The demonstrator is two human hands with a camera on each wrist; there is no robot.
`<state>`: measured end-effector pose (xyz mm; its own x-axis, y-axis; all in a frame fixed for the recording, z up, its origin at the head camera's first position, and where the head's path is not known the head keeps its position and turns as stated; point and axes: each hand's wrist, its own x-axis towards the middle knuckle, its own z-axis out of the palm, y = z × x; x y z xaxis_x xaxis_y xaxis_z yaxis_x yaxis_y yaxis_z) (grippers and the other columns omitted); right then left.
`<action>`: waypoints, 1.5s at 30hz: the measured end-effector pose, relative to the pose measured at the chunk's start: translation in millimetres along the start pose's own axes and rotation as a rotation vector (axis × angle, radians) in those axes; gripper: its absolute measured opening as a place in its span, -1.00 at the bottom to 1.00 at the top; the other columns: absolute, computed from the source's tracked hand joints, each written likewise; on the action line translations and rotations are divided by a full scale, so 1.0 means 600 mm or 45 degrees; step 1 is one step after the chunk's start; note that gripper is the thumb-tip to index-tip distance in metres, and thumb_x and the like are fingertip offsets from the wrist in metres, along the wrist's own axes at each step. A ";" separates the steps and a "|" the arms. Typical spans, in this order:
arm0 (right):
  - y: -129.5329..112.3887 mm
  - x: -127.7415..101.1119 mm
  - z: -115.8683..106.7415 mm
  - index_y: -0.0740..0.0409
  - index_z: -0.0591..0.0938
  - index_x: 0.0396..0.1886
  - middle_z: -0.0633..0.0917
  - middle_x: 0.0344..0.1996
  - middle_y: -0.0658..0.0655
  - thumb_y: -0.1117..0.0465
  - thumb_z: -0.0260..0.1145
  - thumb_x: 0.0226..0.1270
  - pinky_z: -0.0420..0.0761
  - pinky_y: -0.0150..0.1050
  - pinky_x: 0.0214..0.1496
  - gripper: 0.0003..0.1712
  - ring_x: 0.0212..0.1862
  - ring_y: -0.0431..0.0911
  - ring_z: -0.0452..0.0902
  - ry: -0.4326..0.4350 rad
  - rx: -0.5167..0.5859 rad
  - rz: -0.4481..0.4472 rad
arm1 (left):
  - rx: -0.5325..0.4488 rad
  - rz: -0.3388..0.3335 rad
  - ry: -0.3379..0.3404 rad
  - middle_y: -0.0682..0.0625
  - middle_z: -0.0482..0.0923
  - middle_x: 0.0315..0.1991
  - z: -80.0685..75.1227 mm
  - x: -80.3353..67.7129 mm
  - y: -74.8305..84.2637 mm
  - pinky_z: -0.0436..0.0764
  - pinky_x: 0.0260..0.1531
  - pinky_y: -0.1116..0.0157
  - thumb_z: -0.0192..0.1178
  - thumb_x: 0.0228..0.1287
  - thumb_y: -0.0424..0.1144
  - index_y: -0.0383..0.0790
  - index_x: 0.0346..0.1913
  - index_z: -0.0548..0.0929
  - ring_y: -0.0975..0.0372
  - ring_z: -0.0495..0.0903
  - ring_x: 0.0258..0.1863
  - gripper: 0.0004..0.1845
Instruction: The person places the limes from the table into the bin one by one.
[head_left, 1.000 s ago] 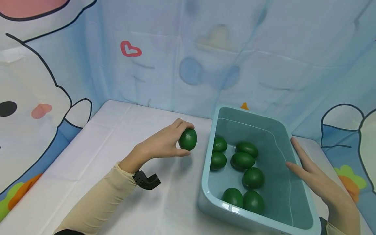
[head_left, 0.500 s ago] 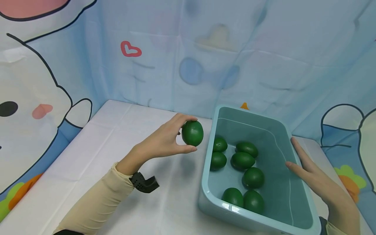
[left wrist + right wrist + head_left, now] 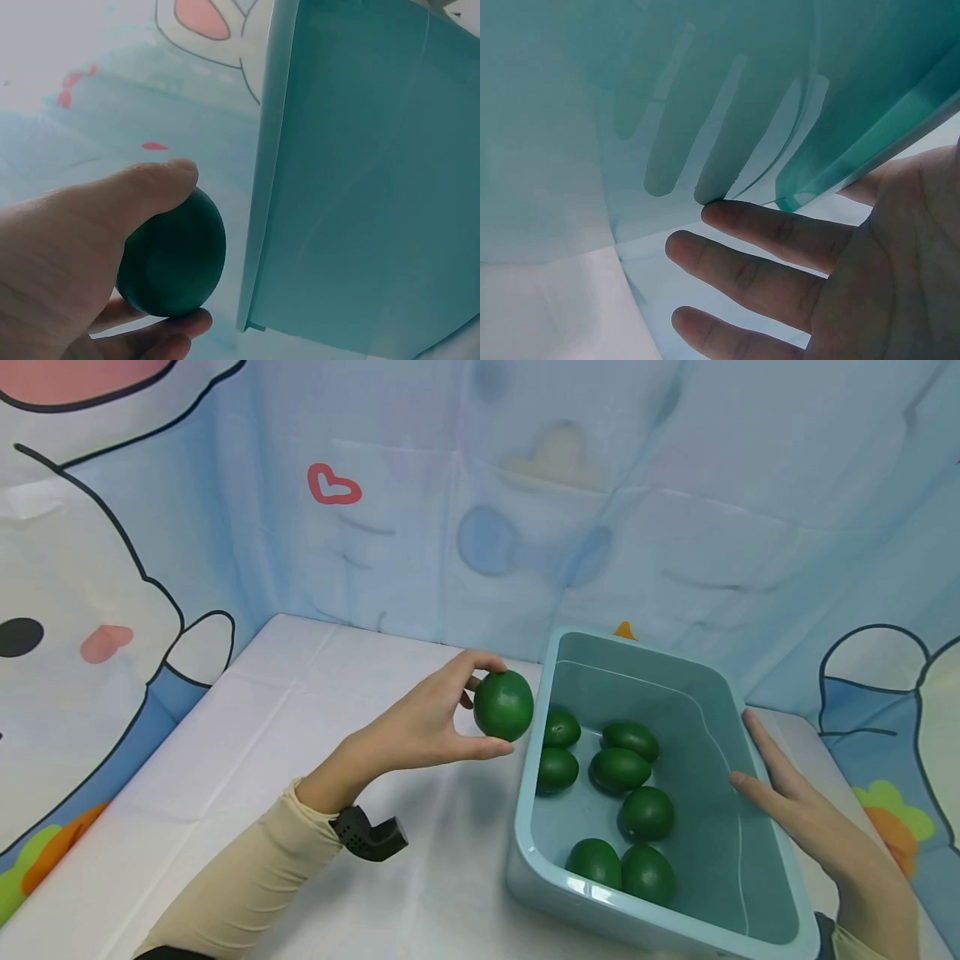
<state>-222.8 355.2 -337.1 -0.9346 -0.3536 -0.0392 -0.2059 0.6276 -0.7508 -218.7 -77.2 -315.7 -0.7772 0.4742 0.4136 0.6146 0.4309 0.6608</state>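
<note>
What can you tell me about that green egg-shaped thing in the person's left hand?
The green egg-shaped thing is dark green, smooth and slightly glossy, like plastic or painted wood. The left hand pinches it between thumb and fingers, lifted off the white table, just outside the left wall of the teal bin. Seven similar pieces lie inside the bin. From the left wrist view it does not touch the bin.

The head view looks forward and down over the table [image 3: 315, 710]. Both wrist views sit close against the teal bin [image 3: 750, 793], each at its own side wall.
</note>
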 end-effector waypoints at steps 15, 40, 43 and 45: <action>-0.004 0.000 0.002 -0.40 -0.50 0.42 -0.54 0.45 -0.12 0.11 -0.09 0.54 -0.25 0.61 0.07 -0.14 0.44 0.15 -0.74 -0.007 -0.007 0.002 | -0.159 0.091 -0.088 0.16 0.41 0.11 0.017 -0.001 0.010 0.52 -0.03 0.35 0.47 -0.04 -0.10 -0.08 0.17 0.24 0.40 0.55 -0.08 -0.24; -0.005 0.002 0.003 -0.40 -0.51 0.41 -0.55 0.45 -0.08 0.11 -0.09 0.54 -0.32 0.60 0.10 -0.14 0.44 0.10 -0.76 0.006 -0.020 0.005 | -0.260 0.229 -0.136 0.01 0.35 0.30 0.034 0.002 0.010 0.47 0.16 0.37 0.44 0.02 -0.16 -0.14 -0.03 0.18 0.29 0.54 0.14 -0.36; -0.005 0.001 0.002 -0.42 -0.50 0.41 -0.55 0.45 -0.11 0.11 -0.09 0.54 -0.33 0.60 0.10 -0.14 0.44 0.08 -0.77 0.005 -0.016 0.002 | -0.245 0.232 -0.141 0.05 0.34 0.30 0.034 0.001 0.011 0.46 0.17 0.36 0.44 0.03 -0.14 -0.13 -0.02 0.18 0.32 0.53 0.14 -0.36; -0.004 0.000 0.001 -0.43 -0.50 0.41 -0.54 0.45 -0.12 0.10 -0.09 0.54 -0.32 0.60 0.09 -0.14 0.44 0.09 -0.76 0.007 -0.012 0.002 | -0.239 0.230 -0.145 0.07 0.33 0.30 0.033 0.001 0.011 0.46 0.17 0.35 0.43 0.03 -0.13 -0.12 -0.02 0.18 0.34 0.52 0.13 -0.36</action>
<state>-222.2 353.1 -335.8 -0.9364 -0.3489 -0.0368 -0.2072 0.6347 -0.7444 -212.6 -58.7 -323.7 -0.6306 0.6183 0.4691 0.6978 0.1871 0.6914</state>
